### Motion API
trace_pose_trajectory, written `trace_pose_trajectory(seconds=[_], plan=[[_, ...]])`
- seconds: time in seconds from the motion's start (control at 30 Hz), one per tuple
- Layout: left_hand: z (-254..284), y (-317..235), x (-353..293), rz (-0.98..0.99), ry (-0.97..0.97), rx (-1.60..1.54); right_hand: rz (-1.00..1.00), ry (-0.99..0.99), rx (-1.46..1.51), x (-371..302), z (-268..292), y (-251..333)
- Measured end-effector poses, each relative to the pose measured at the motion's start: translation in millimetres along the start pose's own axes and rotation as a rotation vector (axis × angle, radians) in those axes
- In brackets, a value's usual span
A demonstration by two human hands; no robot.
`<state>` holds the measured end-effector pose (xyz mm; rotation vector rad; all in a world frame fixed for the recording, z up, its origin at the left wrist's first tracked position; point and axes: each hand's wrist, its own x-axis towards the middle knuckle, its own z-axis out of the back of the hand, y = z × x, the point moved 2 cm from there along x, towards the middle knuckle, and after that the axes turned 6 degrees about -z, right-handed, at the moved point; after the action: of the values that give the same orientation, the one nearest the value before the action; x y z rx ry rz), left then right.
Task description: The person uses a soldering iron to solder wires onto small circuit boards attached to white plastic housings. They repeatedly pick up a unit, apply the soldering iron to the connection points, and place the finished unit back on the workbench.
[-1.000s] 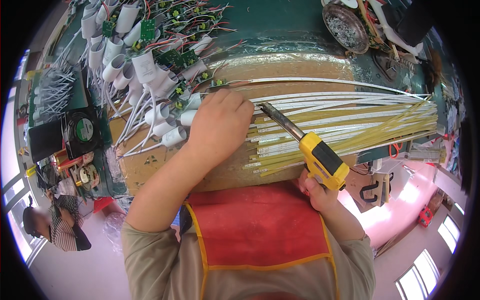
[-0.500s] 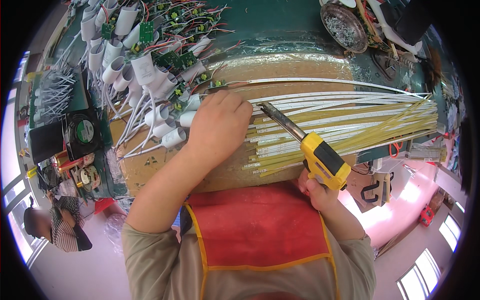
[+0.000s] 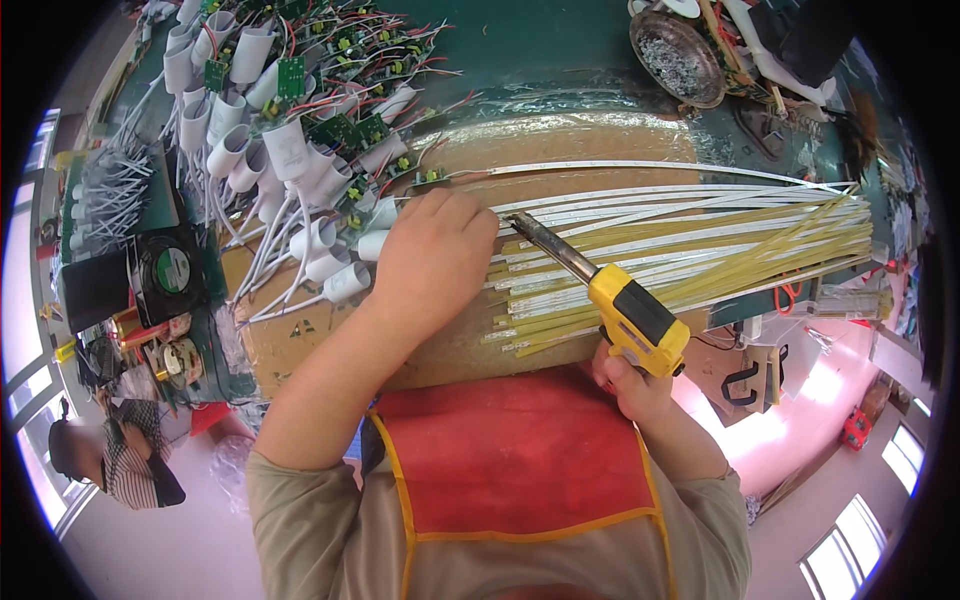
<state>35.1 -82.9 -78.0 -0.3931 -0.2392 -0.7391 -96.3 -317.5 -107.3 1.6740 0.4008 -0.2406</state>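
My right hand (image 3: 637,388) grips the handle of a yellow and black soldering gun (image 3: 638,322). Its dark metal tip points up and left, close to the fingers of my left hand (image 3: 438,255). Those fingers are curled down over the left ends of the white LED strips (image 3: 640,208); what they pinch is hidden beneath the hand. Yellow-backed strips (image 3: 590,306) lie in the same fanned row on a cardboard sheet (image 3: 420,372). One separate white strip (image 3: 620,165) runs above the others, with a red wire at its left end beside a small green circuit board (image 3: 432,177).
White plastic lamp housings (image 3: 287,150) with cords and wired circuit boards (image 3: 345,128) crowd the left of the green table. A small black fan (image 3: 168,268) stands farther left. At the back right sits a metal dish (image 3: 680,60) of silvery bits. Another person (image 3: 125,455) is at lower left.
The soldering gun has shifted slightly left, its tip closer to my left hand. The whole view has also moved a little. Both hands keep nearly the same pose.
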Motion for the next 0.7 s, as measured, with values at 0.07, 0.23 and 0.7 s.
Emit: trace_pose_trajectory(seconds=[0.07,0.23,0.7], plan=[[-0.1,0.0,-0.1,-0.001,0.0,0.006,-0.021,0.003,0.004,0.4,-0.1,0.6],[-0.6,-1.4,-0.7,-0.006,-0.011,0.036,-0.052,-0.007,0.013,0.9,-2.2,2.7],[-1.6,-0.6,-0.8,-0.009,-0.03,0.018,0.042,0.089,0.158,1.7,1.7,-4.1]])
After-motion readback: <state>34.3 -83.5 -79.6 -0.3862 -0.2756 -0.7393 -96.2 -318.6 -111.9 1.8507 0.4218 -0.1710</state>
